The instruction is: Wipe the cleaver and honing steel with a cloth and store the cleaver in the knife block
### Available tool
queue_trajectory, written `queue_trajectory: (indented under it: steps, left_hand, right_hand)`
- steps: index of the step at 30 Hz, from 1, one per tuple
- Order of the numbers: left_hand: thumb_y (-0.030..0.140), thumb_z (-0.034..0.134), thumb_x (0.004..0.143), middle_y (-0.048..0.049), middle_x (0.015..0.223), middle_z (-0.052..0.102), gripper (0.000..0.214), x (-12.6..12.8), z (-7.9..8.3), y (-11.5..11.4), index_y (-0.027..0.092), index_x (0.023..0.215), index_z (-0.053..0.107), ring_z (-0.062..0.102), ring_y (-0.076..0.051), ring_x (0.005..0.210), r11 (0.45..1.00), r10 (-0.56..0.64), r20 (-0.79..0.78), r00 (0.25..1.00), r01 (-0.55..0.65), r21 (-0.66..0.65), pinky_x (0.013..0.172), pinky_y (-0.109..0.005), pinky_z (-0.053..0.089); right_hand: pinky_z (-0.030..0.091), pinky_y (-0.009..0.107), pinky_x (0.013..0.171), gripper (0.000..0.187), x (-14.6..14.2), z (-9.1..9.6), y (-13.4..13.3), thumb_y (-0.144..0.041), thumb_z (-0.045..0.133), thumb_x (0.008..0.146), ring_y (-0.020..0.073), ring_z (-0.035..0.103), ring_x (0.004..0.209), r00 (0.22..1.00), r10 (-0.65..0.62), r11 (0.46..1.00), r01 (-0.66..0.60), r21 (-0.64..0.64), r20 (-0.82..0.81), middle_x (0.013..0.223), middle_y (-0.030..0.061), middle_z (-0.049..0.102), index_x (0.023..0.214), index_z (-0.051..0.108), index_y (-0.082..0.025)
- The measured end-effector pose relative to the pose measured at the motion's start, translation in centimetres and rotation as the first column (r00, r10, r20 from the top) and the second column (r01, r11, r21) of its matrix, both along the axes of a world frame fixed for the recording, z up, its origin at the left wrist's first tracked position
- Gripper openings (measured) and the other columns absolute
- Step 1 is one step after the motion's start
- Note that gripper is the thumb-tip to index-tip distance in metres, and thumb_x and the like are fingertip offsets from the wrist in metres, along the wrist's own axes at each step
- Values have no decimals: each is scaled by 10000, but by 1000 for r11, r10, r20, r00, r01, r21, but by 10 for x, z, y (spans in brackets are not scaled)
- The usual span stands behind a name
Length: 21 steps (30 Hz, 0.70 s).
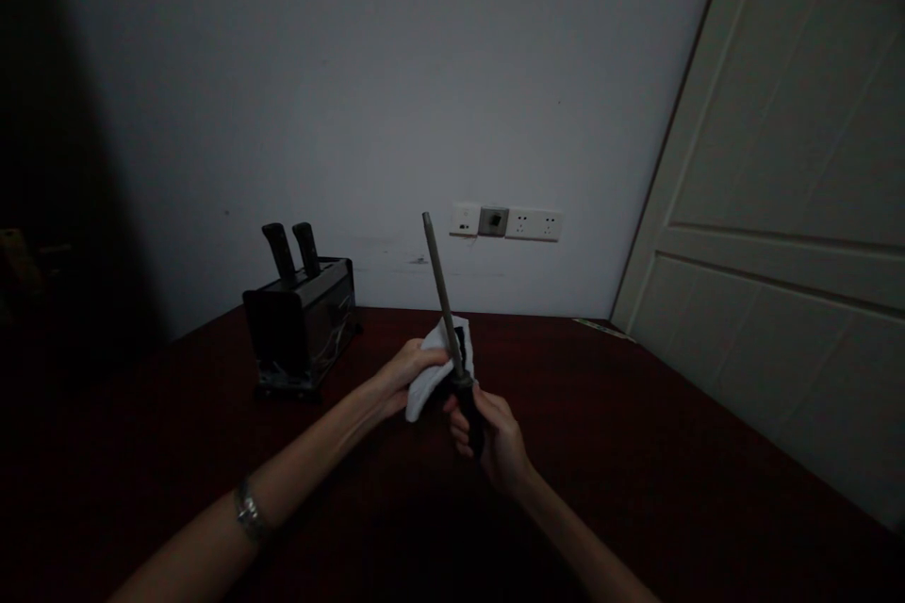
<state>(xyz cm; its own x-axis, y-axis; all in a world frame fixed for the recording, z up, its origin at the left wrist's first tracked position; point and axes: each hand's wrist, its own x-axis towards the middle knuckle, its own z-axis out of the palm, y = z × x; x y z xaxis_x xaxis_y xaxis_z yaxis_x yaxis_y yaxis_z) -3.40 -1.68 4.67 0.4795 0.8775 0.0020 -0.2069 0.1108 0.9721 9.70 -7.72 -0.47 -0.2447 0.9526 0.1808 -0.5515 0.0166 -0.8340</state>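
A honing steel [441, 287] with a long grey rod and a dark handle points up and slightly left above the table. Its handle is wrapped by the fingers of my right hand [499, 438]. Beside the rod's lower end, my left hand [410, 367] is closed on a white cloth [425, 386]. The cloth lies behind and around the base of the rod; whether it presses on the metal I cannot tell. A small dark patch shows on the cloth just right of the rod.
A knife block [304, 320] with two black-handled knives stands at the left on the dark red table [566, 377]. Wall sockets [534, 224] sit behind the table. A pale panelled door [778, 254] slants along the right side. A thin strip [603, 330] lies near the back right edge.
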Motion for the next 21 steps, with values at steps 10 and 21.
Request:
queue_trajectory:
  steps: [10, 21]
  left_hand:
    - [170, 670, 561, -85, 644, 644, 223, -5, 9, -6, 45, 742, 636, 577, -142, 541, 980, -171, 121, 978, 181, -78, 543, -242, 453]
    - [120, 622, 494, -51, 586, 609, 181, 3, 0, -3, 64, 666, 616, 540, -131, 507, 999, -52, -4, 999, 52, -14, 505, -240, 406]
  right_hand:
    - [154, 168, 327, 444, 3, 1, 3, -550, 610, 669, 30, 272, 346, 998, 13, 997, -17, -73, -56, 426, -66, 355, 647, 589, -106]
    - [144, 170, 312, 485, 4, -5, 4, -584, 624, 635, 28, 277, 324, 999, 33, 997, -34, -66, -17, 411, -66, 357, 625, 585, -100]
